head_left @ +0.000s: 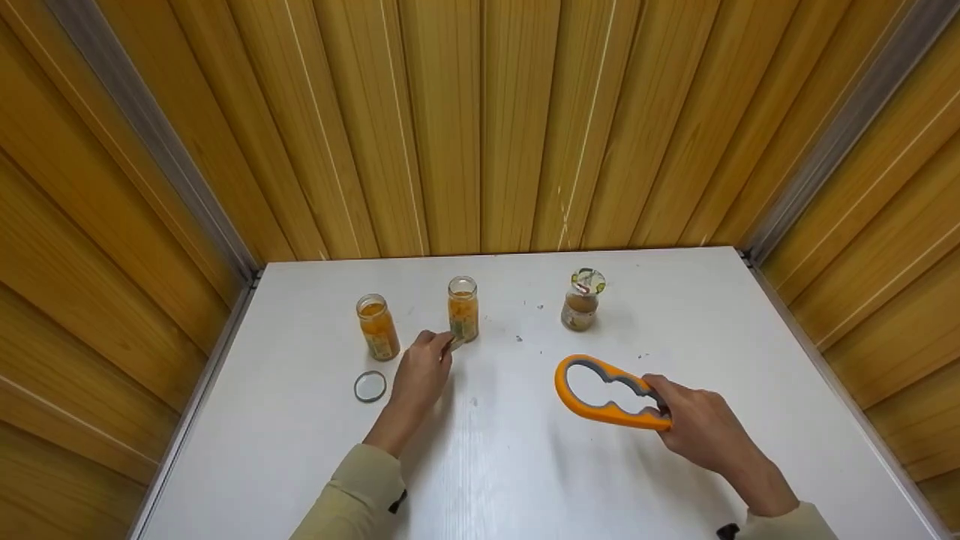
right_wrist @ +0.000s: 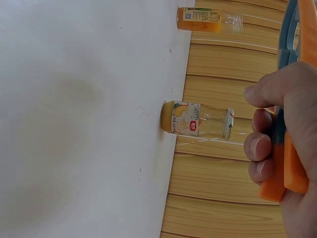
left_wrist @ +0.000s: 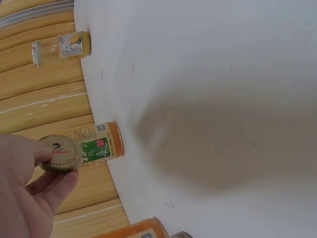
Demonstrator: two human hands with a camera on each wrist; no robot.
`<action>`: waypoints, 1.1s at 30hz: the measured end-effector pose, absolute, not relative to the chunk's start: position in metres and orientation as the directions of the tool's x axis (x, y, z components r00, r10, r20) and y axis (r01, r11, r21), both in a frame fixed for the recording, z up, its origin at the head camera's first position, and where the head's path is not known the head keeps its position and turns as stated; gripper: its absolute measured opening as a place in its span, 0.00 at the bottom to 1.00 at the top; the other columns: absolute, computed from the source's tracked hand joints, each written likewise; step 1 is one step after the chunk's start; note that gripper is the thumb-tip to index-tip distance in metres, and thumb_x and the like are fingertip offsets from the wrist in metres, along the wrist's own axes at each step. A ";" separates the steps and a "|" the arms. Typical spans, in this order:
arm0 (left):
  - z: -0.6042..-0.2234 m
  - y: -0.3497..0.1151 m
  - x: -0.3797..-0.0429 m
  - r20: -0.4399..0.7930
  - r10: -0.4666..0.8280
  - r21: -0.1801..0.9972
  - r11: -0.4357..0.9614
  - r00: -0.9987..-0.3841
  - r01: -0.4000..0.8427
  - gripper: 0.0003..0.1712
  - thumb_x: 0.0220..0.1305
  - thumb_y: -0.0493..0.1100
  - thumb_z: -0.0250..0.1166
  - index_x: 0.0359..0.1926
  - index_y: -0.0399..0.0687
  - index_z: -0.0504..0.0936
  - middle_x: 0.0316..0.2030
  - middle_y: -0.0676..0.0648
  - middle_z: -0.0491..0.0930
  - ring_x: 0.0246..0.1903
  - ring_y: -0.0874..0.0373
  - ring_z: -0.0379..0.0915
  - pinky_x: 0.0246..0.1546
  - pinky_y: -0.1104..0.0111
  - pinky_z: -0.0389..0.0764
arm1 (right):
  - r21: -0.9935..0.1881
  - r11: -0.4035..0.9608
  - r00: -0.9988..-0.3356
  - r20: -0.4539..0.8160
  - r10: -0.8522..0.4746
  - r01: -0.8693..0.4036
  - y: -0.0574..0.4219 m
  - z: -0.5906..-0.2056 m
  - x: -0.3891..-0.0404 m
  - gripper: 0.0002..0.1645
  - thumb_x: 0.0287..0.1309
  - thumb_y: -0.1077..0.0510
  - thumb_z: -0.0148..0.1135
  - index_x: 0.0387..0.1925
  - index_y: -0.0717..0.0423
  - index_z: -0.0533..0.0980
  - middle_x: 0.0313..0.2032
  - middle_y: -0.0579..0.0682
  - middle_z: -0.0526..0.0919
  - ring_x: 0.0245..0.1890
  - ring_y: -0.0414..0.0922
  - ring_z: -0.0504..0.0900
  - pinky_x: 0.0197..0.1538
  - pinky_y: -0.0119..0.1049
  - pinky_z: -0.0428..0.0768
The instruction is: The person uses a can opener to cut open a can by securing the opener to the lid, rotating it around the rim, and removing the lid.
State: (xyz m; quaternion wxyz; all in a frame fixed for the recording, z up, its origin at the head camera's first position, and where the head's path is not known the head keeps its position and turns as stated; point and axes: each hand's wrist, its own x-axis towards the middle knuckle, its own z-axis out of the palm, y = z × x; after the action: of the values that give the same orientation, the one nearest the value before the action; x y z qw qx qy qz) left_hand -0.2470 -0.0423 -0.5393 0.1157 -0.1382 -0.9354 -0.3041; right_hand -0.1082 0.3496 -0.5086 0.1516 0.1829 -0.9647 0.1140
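Between thumb and fingers my left hand (head_left: 424, 369) pinches a gold jar lid (left_wrist: 60, 152), printed top facing the left wrist camera. Just beyond it stands an uncovered glass jar (head_left: 463, 309) of orange food with a green label. A second uncovered jar (head_left: 378, 328) with orange contents is to its left, and a loose lid (head_left: 370, 386) lies in front of that one. My right hand (head_left: 705, 424) grips the handles of an orange and grey jar opener (head_left: 611, 414), held above the table. Farther back on the right is a lidded jar (head_left: 580, 301) with pale brown contents.
The jars stand toward the back of a white table (head_left: 510, 465). Wood-patterned panels (head_left: 480, 135) rise behind it and at both sides, with grey metal strips (head_left: 825, 135) at the corners. Small dark marks dot the tabletop.
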 end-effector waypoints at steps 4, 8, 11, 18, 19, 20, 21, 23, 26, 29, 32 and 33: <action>-0.546 -0.034 -0.249 0.306 0.225 0.466 0.812 -0.925 0.352 0.14 0.69 0.36 0.68 0.54 0.44 0.88 0.43 0.42 0.84 0.41 0.50 0.85 0.44 0.62 0.88 | -0.174 0.909 -0.894 0.321 -0.312 -0.380 0.349 -0.510 -0.108 0.29 0.49 0.63 0.80 0.53 0.52 0.77 0.26 0.39 0.82 0.20 0.30 0.69 0.27 0.28 0.79; -0.553 -0.029 -0.251 0.331 0.249 0.412 0.830 -0.910 0.377 0.13 0.68 0.35 0.69 0.52 0.44 0.88 0.44 0.41 0.84 0.42 0.49 0.86 0.43 0.61 0.88 | -0.187 0.909 -0.902 0.303 -0.307 -0.372 0.349 -0.510 -0.108 0.29 0.50 0.63 0.79 0.53 0.52 0.77 0.26 0.39 0.82 0.20 0.30 0.69 0.29 0.29 0.80; -0.559 -0.026 -0.253 0.351 0.285 0.372 0.832 -0.892 0.412 0.12 0.68 0.34 0.69 0.51 0.44 0.87 0.44 0.41 0.83 0.42 0.48 0.85 0.43 0.61 0.88 | -0.189 0.910 -0.903 0.303 -0.304 -0.370 0.349 -0.511 -0.108 0.29 0.50 0.63 0.80 0.53 0.52 0.77 0.26 0.39 0.82 0.20 0.30 0.69 0.29 0.29 0.80; -0.569 -0.023 -0.256 0.372 0.335 0.294 0.842 -0.866 0.452 0.15 0.66 0.32 0.70 0.53 0.43 0.86 0.47 0.39 0.82 0.44 0.47 0.85 0.44 0.60 0.88 | -0.185 0.909 -0.899 0.315 -0.304 -0.372 0.350 -0.511 -0.109 0.29 0.49 0.63 0.80 0.53 0.53 0.77 0.27 0.40 0.83 0.21 0.30 0.71 0.29 0.29 0.81; -0.570 -0.023 -0.256 0.375 0.340 0.277 0.847 -0.863 0.454 0.15 0.66 0.31 0.70 0.54 0.43 0.86 0.47 0.38 0.82 0.44 0.46 0.85 0.44 0.60 0.88 | -0.184 0.909 -0.898 0.316 -0.306 -0.375 0.350 -0.511 -0.109 0.29 0.49 0.63 0.80 0.53 0.53 0.77 0.27 0.40 0.84 0.21 0.30 0.71 0.30 0.30 0.81; -0.571 -0.022 -0.256 0.377 0.344 0.260 0.851 -0.860 0.455 0.15 0.67 0.32 0.69 0.54 0.43 0.86 0.48 0.38 0.82 0.45 0.46 0.85 0.44 0.60 0.88 | -0.183 0.908 -0.897 0.317 -0.308 -0.377 0.351 -0.511 -0.109 0.29 0.49 0.63 0.80 0.53 0.53 0.77 0.27 0.40 0.84 0.21 0.30 0.71 0.29 0.29 0.81; -0.572 -0.022 -0.255 0.381 0.349 0.245 0.855 -0.856 0.458 0.15 0.67 0.32 0.69 0.54 0.43 0.86 0.48 0.37 0.82 0.45 0.46 0.85 0.44 0.60 0.88 | -0.181 0.907 -0.895 0.319 -0.311 -0.379 0.351 -0.512 -0.109 0.29 0.49 0.63 0.80 0.53 0.53 0.77 0.27 0.40 0.84 0.21 0.30 0.71 0.29 0.29 0.81; -0.575 -0.023 -0.255 0.384 0.358 0.228 0.856 -0.851 0.463 0.15 0.68 0.32 0.68 0.54 0.43 0.86 0.48 0.37 0.81 0.44 0.46 0.85 0.43 0.61 0.88 | -0.177 0.907 -0.893 0.321 -0.315 -0.383 0.351 -0.512 -0.109 0.29 0.50 0.63 0.80 0.53 0.53 0.77 0.27 0.40 0.83 0.20 0.30 0.70 0.29 0.29 0.81; -0.578 -0.023 -0.253 0.397 0.374 0.201 0.855 -0.838 0.477 0.14 0.67 0.31 0.68 0.52 0.43 0.87 0.47 0.37 0.81 0.42 0.46 0.85 0.39 0.61 0.88 | -0.168 0.902 -0.883 0.340 -0.325 -0.397 0.353 -0.513 -0.108 0.29 0.49 0.63 0.80 0.53 0.54 0.77 0.26 0.40 0.82 0.20 0.30 0.70 0.27 0.29 0.79; -0.582 -0.023 -0.253 0.415 0.385 0.171 0.857 -0.824 0.487 0.15 0.63 0.28 0.69 0.49 0.43 0.88 0.43 0.37 0.81 0.38 0.48 0.84 0.34 0.61 0.88 | -0.168 0.898 -0.872 0.362 -0.328 -0.407 0.354 -0.515 -0.107 0.30 0.47 0.65 0.80 0.52 0.53 0.77 0.25 0.39 0.81 0.20 0.29 0.69 0.26 0.28 0.78; -0.585 -0.022 -0.253 0.434 0.395 0.131 0.862 -0.810 0.490 0.14 0.60 0.27 0.70 0.46 0.43 0.89 0.40 0.38 0.81 0.35 0.49 0.83 0.31 0.62 0.88 | -0.179 0.896 -0.874 0.362 -0.324 -0.406 0.354 -0.516 -0.107 0.29 0.47 0.66 0.79 0.52 0.53 0.78 0.25 0.38 0.81 0.20 0.29 0.69 0.25 0.28 0.77; -0.585 -0.021 -0.253 0.434 0.399 0.120 0.863 -0.808 0.491 0.15 0.60 0.27 0.70 0.46 0.43 0.89 0.39 0.38 0.82 0.34 0.49 0.83 0.31 0.63 0.88 | -0.184 0.898 -0.879 0.355 -0.319 -0.400 0.354 -0.515 -0.107 0.29 0.47 0.65 0.79 0.52 0.53 0.77 0.26 0.38 0.81 0.20 0.29 0.69 0.25 0.28 0.77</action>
State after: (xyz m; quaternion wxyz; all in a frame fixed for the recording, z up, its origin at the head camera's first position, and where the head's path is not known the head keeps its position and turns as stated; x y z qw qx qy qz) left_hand -0.2530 -0.0213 -0.5851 0.2014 -0.2358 -0.9438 -0.1140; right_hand -0.1068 0.3543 -0.5154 0.1603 0.1869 -0.9609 0.1269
